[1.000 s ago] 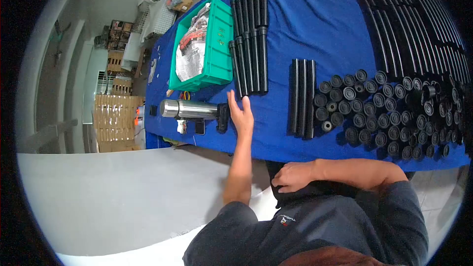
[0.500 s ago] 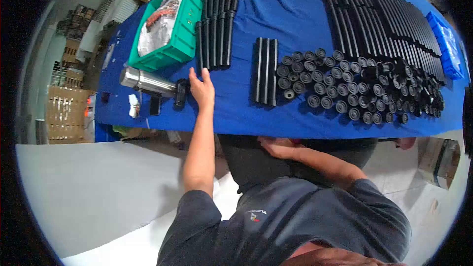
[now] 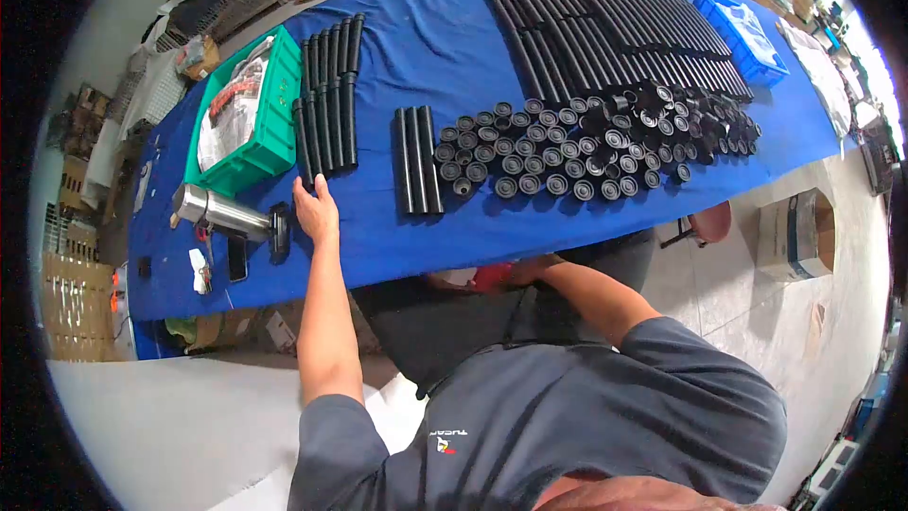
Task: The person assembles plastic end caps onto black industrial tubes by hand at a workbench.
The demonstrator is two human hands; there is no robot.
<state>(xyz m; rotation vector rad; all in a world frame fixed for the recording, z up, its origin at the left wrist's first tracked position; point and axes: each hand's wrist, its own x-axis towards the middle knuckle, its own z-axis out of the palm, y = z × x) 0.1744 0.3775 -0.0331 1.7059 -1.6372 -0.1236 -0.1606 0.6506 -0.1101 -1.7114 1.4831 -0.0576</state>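
My left hand [image 3: 318,213] reaches over the blue-covered table with fingers and thumb apart. Its fingertips are right at the near end of the leftmost black tube [image 3: 305,147], part of a group of tubes laid in two rows. Left of that hand lie a black device [image 3: 279,233] and a steel flask [image 3: 222,212]. My right hand [image 3: 532,270] is low at my lap, below the table's front edge, beside a red object [image 3: 490,276]; its fingers are mostly hidden. Three black tubes [image 3: 417,161] lie side by side near the middle, beside many round black caps [image 3: 532,164].
A green crate [image 3: 284,114] holding bagged items stands at the left. Rows of black tubes [image 3: 615,33] cover the back right, before a blue bin [image 3: 742,38]. A phone [image 3: 237,258] lies near the front left. A red stool [image 3: 709,224] and cardboard box [image 3: 797,235] stand at right.
The view has swung, so the table's things sit further left in it. My left hand's fingertips have come closer around the leftmost tube's end. More of the red object by my right hand shows.
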